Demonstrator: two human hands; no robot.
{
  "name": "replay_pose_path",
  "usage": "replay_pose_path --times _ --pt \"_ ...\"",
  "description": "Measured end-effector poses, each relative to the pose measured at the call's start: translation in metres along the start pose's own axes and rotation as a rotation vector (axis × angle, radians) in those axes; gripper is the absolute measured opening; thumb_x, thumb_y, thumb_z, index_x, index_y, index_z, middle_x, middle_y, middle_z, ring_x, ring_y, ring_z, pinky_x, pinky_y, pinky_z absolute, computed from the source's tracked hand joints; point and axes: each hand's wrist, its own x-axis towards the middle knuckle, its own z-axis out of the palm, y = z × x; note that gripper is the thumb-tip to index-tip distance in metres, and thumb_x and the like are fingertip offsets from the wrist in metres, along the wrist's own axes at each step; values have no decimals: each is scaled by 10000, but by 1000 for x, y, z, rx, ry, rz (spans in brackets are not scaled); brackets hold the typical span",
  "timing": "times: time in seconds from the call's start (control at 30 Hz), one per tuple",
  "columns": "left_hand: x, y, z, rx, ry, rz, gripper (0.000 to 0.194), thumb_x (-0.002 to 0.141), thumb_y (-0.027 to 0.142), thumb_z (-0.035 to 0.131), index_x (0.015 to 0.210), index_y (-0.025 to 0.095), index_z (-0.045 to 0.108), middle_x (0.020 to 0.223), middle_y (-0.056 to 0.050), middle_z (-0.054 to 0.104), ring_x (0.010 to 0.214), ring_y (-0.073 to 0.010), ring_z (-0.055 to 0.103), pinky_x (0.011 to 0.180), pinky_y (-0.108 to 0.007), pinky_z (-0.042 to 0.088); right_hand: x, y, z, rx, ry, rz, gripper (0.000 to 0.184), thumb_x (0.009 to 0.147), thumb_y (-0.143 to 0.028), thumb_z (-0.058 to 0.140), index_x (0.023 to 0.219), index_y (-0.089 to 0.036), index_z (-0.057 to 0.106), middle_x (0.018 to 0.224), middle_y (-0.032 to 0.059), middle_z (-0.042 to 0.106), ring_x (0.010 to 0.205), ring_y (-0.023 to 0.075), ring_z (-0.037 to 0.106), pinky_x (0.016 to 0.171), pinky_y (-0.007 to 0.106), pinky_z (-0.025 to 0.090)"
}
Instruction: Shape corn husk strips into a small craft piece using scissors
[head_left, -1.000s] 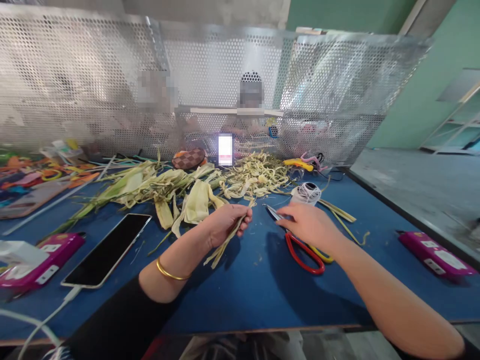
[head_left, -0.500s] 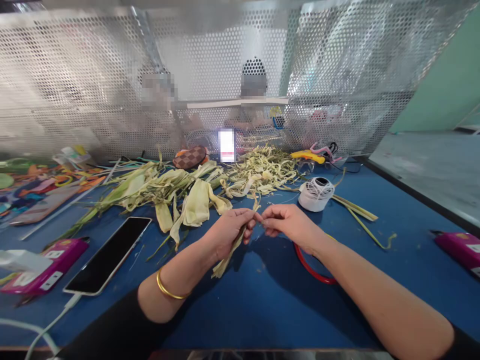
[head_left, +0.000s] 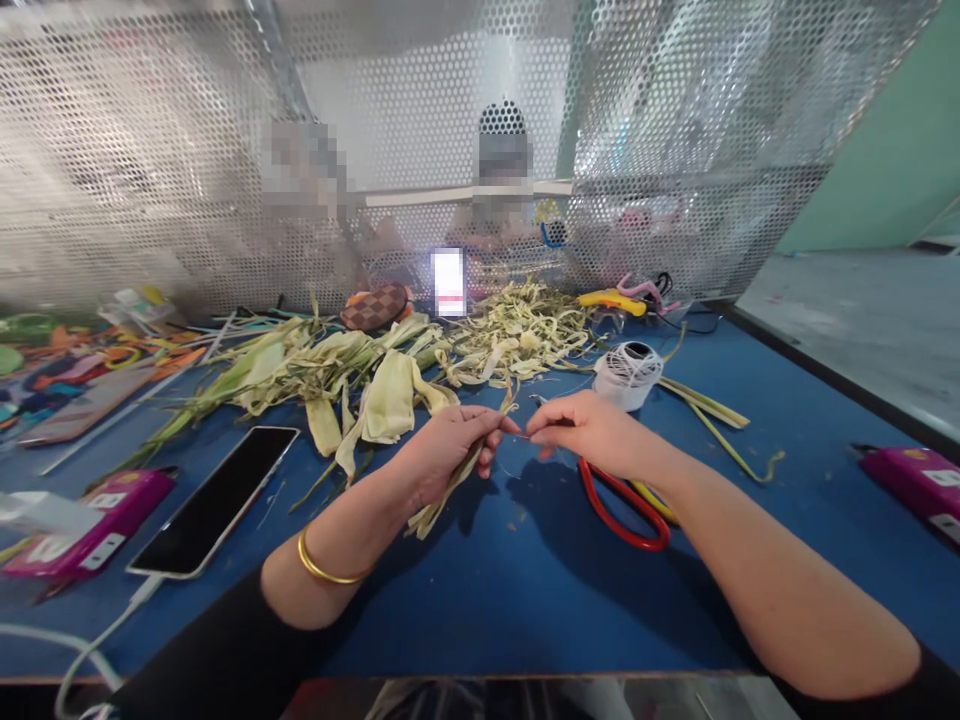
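Note:
My left hand (head_left: 457,450) is closed around a narrow bundle of dried corn husk (head_left: 429,518). The bundle's tail slants down toward me, and a twisted tip sticks up past the fingers. Just to the right, my right hand (head_left: 581,430) pinches at something very thin, with its fingertips a small gap from the left ones. What lies in that pinch is too fine to make out. Under my right wrist lie scissors with red and yellow handles (head_left: 643,541), partly hidden. Behind that hand stands a spool of white thread (head_left: 626,385).
Large corn husks (head_left: 390,400) and a heap of shredded husk (head_left: 525,335) lie at the back, before a perforated metal screen (head_left: 420,100). A phone (head_left: 217,500) and a magenta power strip (head_left: 135,520) are at left. Another power strip (head_left: 911,485) sits right.
My hands have drawn slightly apart, the left shifting a little left with the husk bundle. More of the scissors' red handle shows. The view has tilted slightly.

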Motion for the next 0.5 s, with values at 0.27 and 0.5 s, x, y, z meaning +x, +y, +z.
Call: replay_pose_path --times 0.27,0.5 --pt "1 -1 0 53 -29 -3 208 853 249 534 733 127 652 555 44 439 415 -52 392 414 -196 371 2 2 -5 298 201 67 98 765 -255 571 702 -183 590 618 -5 627 624 132 613 659 289 487" --pt "2 -2 0 125 -68 13 222 846 252 505 668 150 590 533 46 426 411 -62 396 411 -193 384 1 -3 -8 230 411 -7 105 785 -261 551 719 -185 577 558 -18 574 532 110 542 580 262 449"
